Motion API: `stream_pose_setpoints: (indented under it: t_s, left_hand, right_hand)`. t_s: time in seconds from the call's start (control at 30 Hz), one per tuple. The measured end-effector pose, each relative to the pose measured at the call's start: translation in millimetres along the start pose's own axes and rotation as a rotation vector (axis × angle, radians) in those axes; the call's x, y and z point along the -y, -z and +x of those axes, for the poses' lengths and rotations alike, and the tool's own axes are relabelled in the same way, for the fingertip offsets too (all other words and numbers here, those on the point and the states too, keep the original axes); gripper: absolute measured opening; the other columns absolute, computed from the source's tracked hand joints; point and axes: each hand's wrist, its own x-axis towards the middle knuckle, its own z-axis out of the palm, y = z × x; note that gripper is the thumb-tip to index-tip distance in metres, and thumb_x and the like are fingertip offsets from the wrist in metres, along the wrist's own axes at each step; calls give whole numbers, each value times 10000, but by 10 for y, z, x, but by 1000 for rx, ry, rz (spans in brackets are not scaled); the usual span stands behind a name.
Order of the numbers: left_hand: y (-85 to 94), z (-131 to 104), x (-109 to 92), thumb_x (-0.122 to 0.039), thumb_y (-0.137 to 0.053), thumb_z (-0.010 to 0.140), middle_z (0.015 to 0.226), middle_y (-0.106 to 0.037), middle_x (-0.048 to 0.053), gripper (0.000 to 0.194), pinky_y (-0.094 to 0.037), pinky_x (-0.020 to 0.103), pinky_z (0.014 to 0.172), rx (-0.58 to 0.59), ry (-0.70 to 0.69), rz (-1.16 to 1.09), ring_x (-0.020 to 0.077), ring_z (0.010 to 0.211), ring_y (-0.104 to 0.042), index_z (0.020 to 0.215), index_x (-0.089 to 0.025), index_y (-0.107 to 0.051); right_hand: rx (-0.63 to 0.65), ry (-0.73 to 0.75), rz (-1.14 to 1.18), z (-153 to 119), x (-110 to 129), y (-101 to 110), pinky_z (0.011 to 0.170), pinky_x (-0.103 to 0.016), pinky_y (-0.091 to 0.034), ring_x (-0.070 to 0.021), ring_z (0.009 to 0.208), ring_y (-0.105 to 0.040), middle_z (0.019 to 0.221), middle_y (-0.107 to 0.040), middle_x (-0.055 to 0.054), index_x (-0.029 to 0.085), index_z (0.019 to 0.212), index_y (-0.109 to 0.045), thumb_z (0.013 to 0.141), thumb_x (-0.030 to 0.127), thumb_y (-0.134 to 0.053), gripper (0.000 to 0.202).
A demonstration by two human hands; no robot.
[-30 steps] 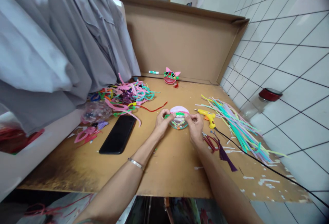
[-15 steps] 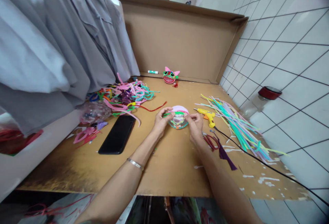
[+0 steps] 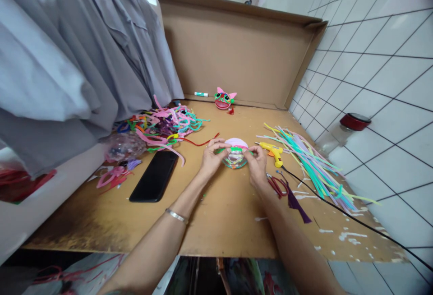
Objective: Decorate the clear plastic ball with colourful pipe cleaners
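Note:
Between both hands, just above or on the table, is a round craft piece (image 3: 234, 162) with a pale lilac top, pink and green bands and a clear-looking lower part with several coloured bits. My left hand (image 3: 213, 157) pinches its left side, thumb and forefinger at the green pipe cleaner (image 3: 236, 149). On the right edge my right hand (image 3: 257, 162) is closed, thumb and fingertips against the same band. A yellow glue gun (image 3: 274, 153) lies right of my right hand, with red-handled scissors (image 3: 278, 186) and a purple tassel (image 3: 297, 205) nearer me.
Loose pipe cleaners (image 3: 311, 164) spread along the tiled wall at right, before a red-lidded jar (image 3: 352, 126). A tangled pipe-cleaner heap (image 3: 172, 121) and a black phone (image 3: 154, 176) lie left. A pink-eared animal-head craft (image 3: 223, 99) and a glue stick (image 3: 201, 94) are at the back.
My left fingers have shifted on the craft piece, the forefinger now reaching further across its top edge. The piece has tilted slightly; the green band shows more clearly.

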Motion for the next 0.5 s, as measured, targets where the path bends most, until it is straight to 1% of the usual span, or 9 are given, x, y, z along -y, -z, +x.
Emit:
stream_pose_setpoints:
  t_s: [0.07, 0.17, 0.33, 0.43, 0.5]
  left_hand:
    - [14, -4, -21, -263, -721, 664, 1048, -615, 69, 111, -434, 371, 960, 44, -44, 26, 212, 1050, -581, 756, -208, -749]
    - [26, -19, -48, -261, -699, 694, 1041, -626, 78, 105, -451, 378, 933, 73, -92, 57, 216, 1030, -596, 770, -205, -744]
    - [11, -37, -40, -282, -697, 719, 1002, -624, 73, 117, -455, 386, 941, 68, -129, 83, 219, 1039, -585, 803, -217, -745]
    - [-7, -40, -13, -294, -690, 736, 996, -617, 68, 127, -453, 390, 946, 62, -147, 95, 219, 1049, -573, 825, -227, -749]
    - [-14, -44, 1, -291, -681, 746, 997, -612, 65, 117, -450, 394, 951, 59, -160, 107, 220, 1053, -567, 817, -229, -751]
  right_hand:
    - [-1, 43, 12, -4, -4, -5, 638, -262, -409, -130, 662, -489, 704, -519, 37, 204, 742, -498, 620, 370, -659, 261]
    - [9, 98, 21, -2, -6, -4, 667, -271, -431, -144, 708, -514, 744, -549, 17, 203, 763, -519, 633, 351, -656, 240]
    - [44, 118, 36, 2, -17, 7, 693, -291, -464, -154, 723, -550, 792, -600, -9, 197, 780, -593, 666, 314, -646, 172]
    - [66, 135, 35, 1, -22, 11, 728, -310, -478, -169, 779, -573, 860, -609, -32, 193, 780, -652, 684, 298, -631, 144]
    - [62, 161, 20, 3, -22, 13, 749, -315, -480, -177, 818, -571, 863, -601, -33, 196, 762, -675, 684, 289, -632, 129]
